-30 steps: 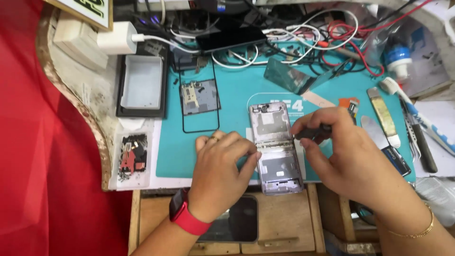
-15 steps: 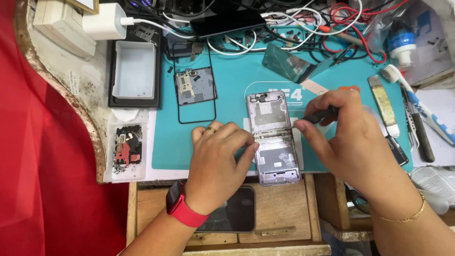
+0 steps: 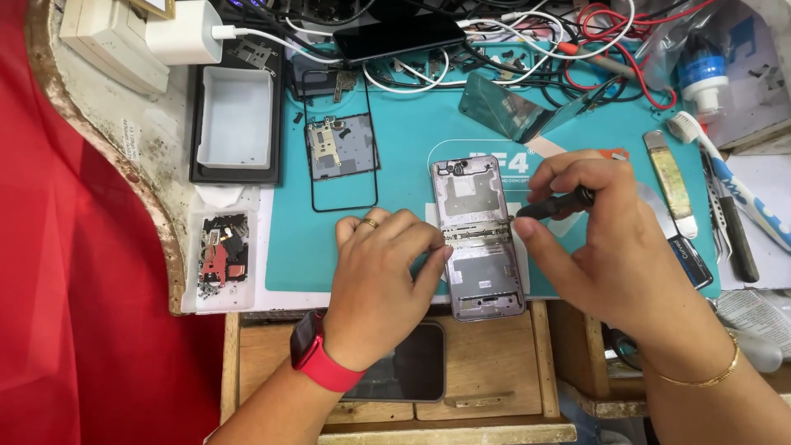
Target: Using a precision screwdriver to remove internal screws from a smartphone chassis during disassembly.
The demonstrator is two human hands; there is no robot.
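An opened folding phone frame (image 3: 480, 237), pale purple with its insides bare, lies lengthwise on a teal work mat (image 3: 404, 140). My left hand (image 3: 383, 272), with a ring and a red wrist band, presses its fingertips against the frame's left edge at the hinge. My right hand (image 3: 606, 239) grips a black screwdriver (image 3: 554, 204) whose tip meets the hinge on the frame's right side. A gold bangle circles my right wrist.
A thin black bezel with a small board (image 3: 340, 147) lies at the mat's upper left, beside a white tray (image 3: 236, 118). A parts tray (image 3: 223, 255) sits left. Cables, a dark phone (image 3: 401, 36), tweezers, a toothbrush (image 3: 729, 180) and a metal tool (image 3: 671, 181) crowd the back and right. Another phone (image 3: 408, 371) lies in the drawer.
The view has shifted a little; both hands stay at the phone frame's hinge, and the screwdriver has tilted slightly while its tip stays at the hinge.
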